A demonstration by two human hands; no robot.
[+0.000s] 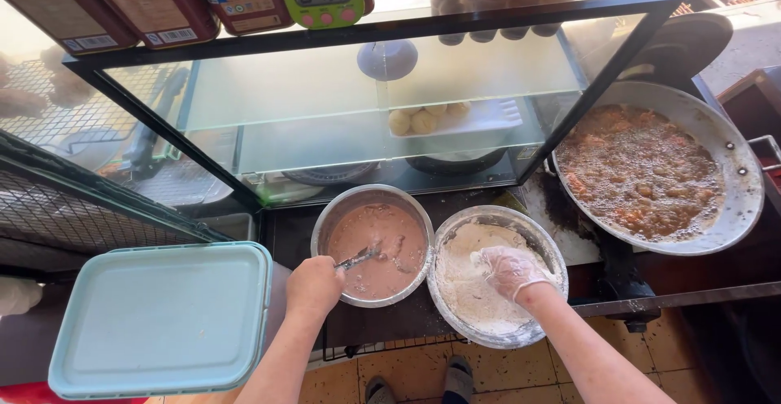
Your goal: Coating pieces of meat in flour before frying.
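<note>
Head-worn view, steeply downward, close.

Bare forearms, no sleeves, left hand ungloved, right hand in thin clear plastic glove w/ flour, dark shoes

Bright daylight, strongest toward 1 o'clock. Glass case washed with pale glare and reflections. Frying pan rim glints. Floor at 5 o'clock shadowed. Wide-angle bending at edges; focus sharp overall.
</note>
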